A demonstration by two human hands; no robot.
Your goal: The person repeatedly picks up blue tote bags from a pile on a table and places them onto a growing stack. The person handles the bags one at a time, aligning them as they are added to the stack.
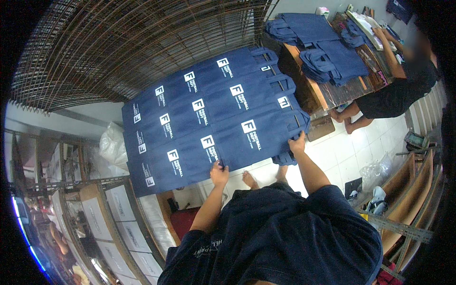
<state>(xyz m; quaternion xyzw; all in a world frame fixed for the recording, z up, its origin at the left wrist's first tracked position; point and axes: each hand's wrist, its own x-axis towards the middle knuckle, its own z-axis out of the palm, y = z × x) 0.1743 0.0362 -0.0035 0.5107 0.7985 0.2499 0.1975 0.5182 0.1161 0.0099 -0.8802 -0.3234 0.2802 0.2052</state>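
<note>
Navy tote bags [223, 123] with white printed logos lie overlapping in rows in front of me, their handles toward the right. At the near edge of the closest row, my left hand [219, 174] is closed with its fingers on the fabric. My right hand [298, 143] is closed at the right end of that row, gripping a bag beside its handle loop [298, 124]. Some dark blue fabric [284, 158] hangs below the right end. What supports the bags is hidden beneath them.
Wire drying racks [156, 42] rise behind the bags. At the right, a wooden table [339, 95] bears stacked navy bags [327, 61], and a co-worker [399, 95] works beside it. Metal shelving [90, 213] stands at the left, near a clear plastic bag [113, 145].
</note>
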